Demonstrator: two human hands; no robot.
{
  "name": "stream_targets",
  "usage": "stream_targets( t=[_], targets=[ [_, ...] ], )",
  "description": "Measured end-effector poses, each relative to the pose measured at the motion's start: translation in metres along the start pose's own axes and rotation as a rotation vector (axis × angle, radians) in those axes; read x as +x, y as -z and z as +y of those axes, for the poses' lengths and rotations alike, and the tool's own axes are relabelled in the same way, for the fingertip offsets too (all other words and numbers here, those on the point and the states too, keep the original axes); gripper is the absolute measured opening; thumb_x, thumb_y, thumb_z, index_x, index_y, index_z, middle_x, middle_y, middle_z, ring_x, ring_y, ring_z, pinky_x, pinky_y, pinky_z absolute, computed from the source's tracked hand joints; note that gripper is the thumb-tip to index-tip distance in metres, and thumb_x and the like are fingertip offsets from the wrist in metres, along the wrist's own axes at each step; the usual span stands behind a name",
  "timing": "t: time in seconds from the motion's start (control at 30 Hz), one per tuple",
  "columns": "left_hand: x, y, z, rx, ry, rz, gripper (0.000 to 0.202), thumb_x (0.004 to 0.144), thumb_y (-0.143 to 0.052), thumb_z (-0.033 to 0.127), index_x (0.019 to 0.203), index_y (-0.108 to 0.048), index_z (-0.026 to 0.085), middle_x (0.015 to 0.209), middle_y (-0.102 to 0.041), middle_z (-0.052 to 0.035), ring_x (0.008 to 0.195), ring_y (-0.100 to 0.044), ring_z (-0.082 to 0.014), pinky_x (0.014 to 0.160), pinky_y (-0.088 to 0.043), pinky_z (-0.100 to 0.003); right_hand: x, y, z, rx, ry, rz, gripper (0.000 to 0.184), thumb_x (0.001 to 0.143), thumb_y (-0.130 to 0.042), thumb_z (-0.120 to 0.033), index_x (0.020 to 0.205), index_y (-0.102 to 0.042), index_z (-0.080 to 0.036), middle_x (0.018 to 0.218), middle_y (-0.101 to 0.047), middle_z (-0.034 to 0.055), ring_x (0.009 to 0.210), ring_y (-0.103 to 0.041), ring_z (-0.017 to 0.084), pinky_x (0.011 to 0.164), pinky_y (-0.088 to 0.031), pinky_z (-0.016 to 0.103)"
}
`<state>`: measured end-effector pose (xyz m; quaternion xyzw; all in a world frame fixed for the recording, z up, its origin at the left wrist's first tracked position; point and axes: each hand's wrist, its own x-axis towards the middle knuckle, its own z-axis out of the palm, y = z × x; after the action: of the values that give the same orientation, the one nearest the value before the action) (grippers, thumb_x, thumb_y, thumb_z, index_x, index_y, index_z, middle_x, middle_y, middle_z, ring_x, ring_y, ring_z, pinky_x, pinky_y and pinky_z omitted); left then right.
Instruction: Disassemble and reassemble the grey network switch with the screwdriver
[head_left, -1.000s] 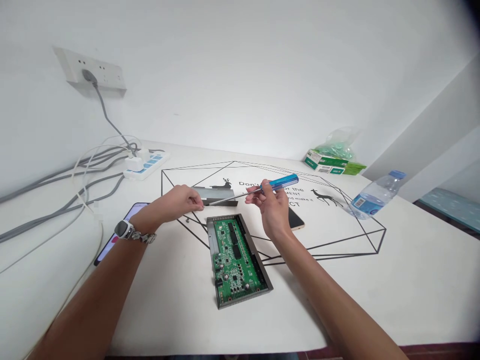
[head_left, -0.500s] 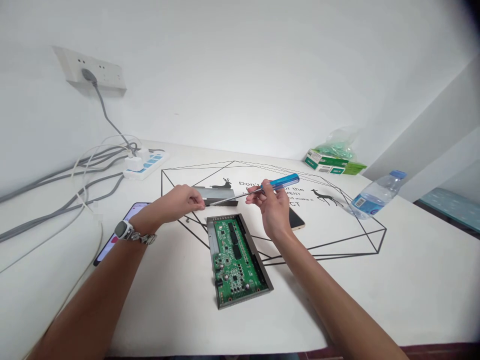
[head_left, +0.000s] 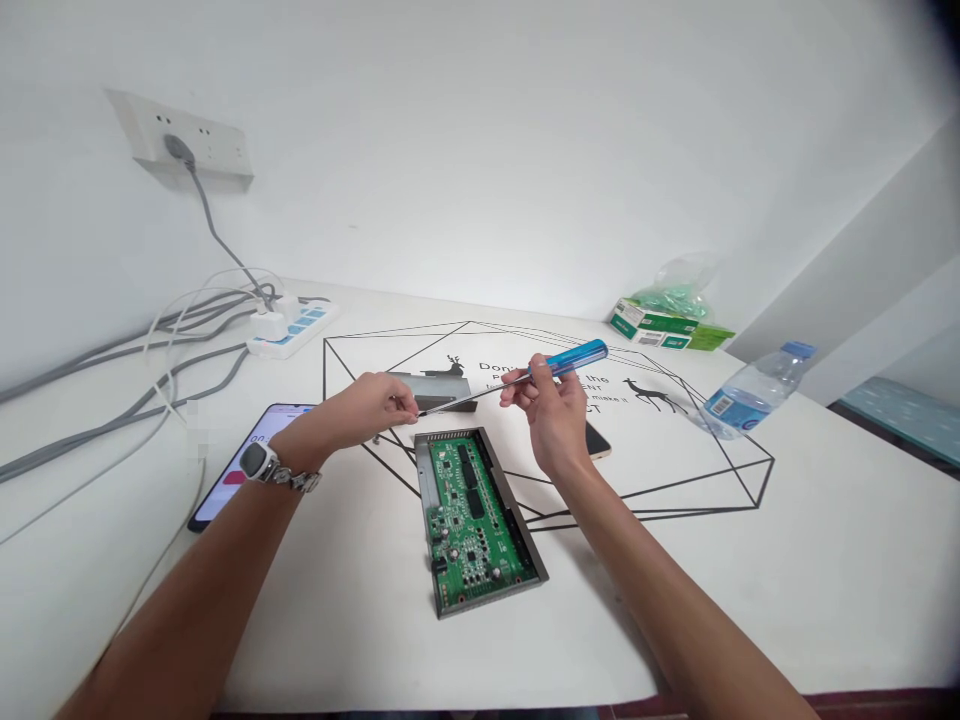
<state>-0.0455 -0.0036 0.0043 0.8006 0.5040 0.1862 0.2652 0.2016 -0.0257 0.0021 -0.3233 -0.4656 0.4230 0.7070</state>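
On a white desk point(head_left: 337, 610), a blue-handled screwdriver point(head_left: 577, 357) is held over the middle, its handle pinched btwn thumb & fingers of the right hand point(head_left: 556, 425), fingers loosely curled, prob. so the slim tip can be steered. The tip is met by the left hand point(head_left: 373, 408), thumb & fingertips pressed together; whether a small part is pinched there can't be told. Btwn the forearms, twd the desk's near edge, a green circuit board point(head_left: 469, 500) is seated in a metal case point(head_left: 537, 545), open side up, so components are exposed & prob. within easy reach. Beyond it, a grey metal piece point(head_left: 444, 387) is laid, apart from the case. Twd the left edge, a lit phone point(head_left: 229, 487) is partly hidden by the left wrist.
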Motion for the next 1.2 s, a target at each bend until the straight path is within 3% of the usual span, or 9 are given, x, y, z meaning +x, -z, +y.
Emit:
stream_targets(
  t=[0.27,0.5,0.63,0.8,1.2],
  targets=[
    [0.0,-0.004,0.012,0.053,-0.046,-0.032,0.023,0.083,-0.059,0.035,0.087,-0.073,0.018,0.09,-0.074,-0.0067,0.077,-0.066,-0.019,0.063,-0.046,-0.027,-0.001,-0.001,-0.005,-0.021,-0.004,0.05,0.033,0.08,-0.077,-0.045,0.09,-0.058,-0.021,0.072,-0.072,0.0023,0.052,-0.063,0.013,0.053,-0.055,0.03],
    [-0.003,-0.006,0.02,0.021,-0.038,-0.024,0.025,0.085,-0.056,0.037,0.089,-0.07,0.017,0.084,-0.071,-0.0065,0.074,-0.063,-0.0193,0.062,-0.046,-0.029,0.002,0.001,-0.007,0.027,-0.038,-0.049,0.029,0.075,-0.082,-0.029,0.097,-0.067,-0.017,0.085,-0.074,0.0034,0.063,-0.066,0.013,0.066,-0.058,0.032],
    [-0.004,-0.006,0.022,-0.013,-0.051,-0.007,0.026,0.086,-0.056,0.039,0.09,-0.069,0.017,0.083,-0.069,-0.0058,0.073,-0.061,-0.0185,0.062,-0.045,-0.028,0.002,0.001,-0.009,0.026,0.005,-0.018,0.024,0.076,-0.081,-0.028,0.089,-0.064,-0.019,0.08,-0.074,0.0019,0.061,-0.067,0.012,0.064,-0.058,0.03],
    [-0.004,-0.007,0.024,-0.051,-0.069,0.009,0.025,0.086,-0.058,0.039,0.089,-0.069,0.017,0.084,-0.069,-0.0057,0.074,-0.061,-0.0177,0.064,-0.045,-0.028,0.003,0.001,-0.011,0.055,0.013,0.048,0.033,0.072,-0.085,-0.028,0.082,-0.055,-0.021,0.073,-0.073,-0.0005,0.055,-0.065,0.012,0.057,-0.057,0.027],
    [-0.002,-0.011,0.024,-0.098,-0.114,0.035,0.024,0.086,-0.06,0.039,0.088,-0.069,0.017,0.082,-0.069,-0.0056,0.073,-0.061,-0.0162,0.063,-0.045,-0.026,0.001,0.0,-0.012,0.041,0.067,0.042,0.028,0.079,-0.08,-0.032,0.09,-0.055,-0.024,0.074,-0.068,-0.0044,0.053,-0.064,0.011,0.055,-0.057,0.027]
  ],
)
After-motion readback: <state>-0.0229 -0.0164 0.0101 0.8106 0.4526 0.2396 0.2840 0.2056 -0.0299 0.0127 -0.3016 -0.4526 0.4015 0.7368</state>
